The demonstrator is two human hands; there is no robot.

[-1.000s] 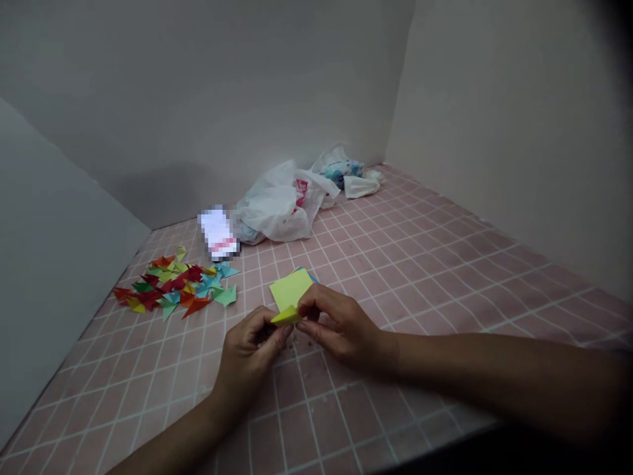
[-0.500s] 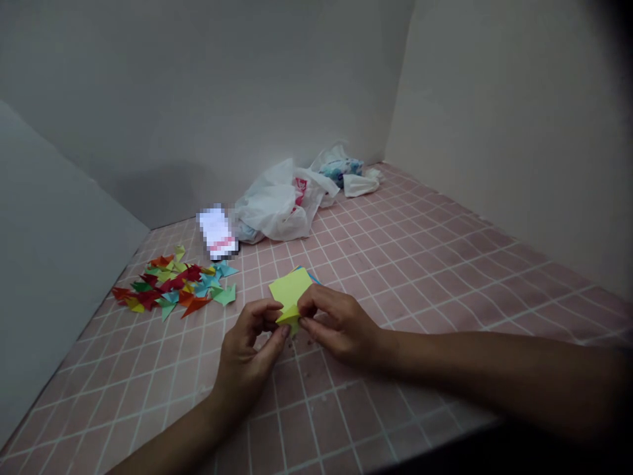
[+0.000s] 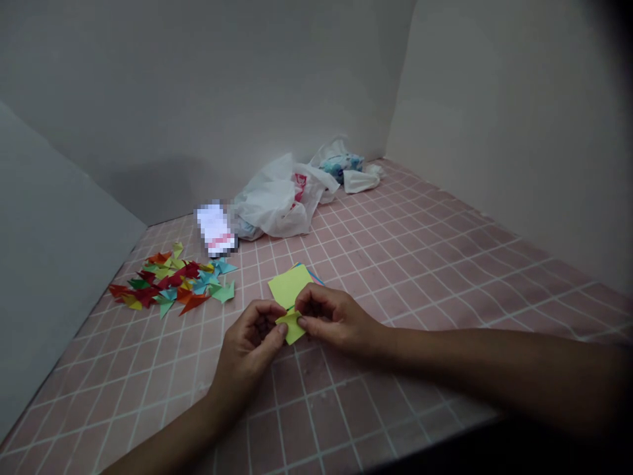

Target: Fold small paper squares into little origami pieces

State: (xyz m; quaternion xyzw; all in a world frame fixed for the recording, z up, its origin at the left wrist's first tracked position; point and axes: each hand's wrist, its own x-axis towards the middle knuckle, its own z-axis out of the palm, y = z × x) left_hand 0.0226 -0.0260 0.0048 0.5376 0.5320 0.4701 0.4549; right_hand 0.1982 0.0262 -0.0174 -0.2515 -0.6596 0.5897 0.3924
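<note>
A small piece of folded yellow paper (image 3: 293, 328) is pinched between both hands near the middle of the view. My left hand (image 3: 254, 336) grips its left edge between thumb and fingers. On the other side, my right hand (image 3: 341, 322) pinches the right edge the same way. Just beyond the fingers lies a stack of square coloured paper (image 3: 289, 285), with a yellow sheet on top and blue and pink edges peeking out at the right. My right hand covers the stack's near right corner.
Left of the hands is a pile of folded paper pieces (image 3: 171, 280) in red, orange, yellow, green and blue. Behind it lies a lit phone (image 3: 215, 227), its screen blurred. White plastic bags (image 3: 277, 198) rest by the back wall. A pink checked cloth (image 3: 420, 264) covers the table.
The folded yellow paper has turned between my fingers, and more of its flat face now points toward me. Both hands keep their pinch and have barely shifted.
</note>
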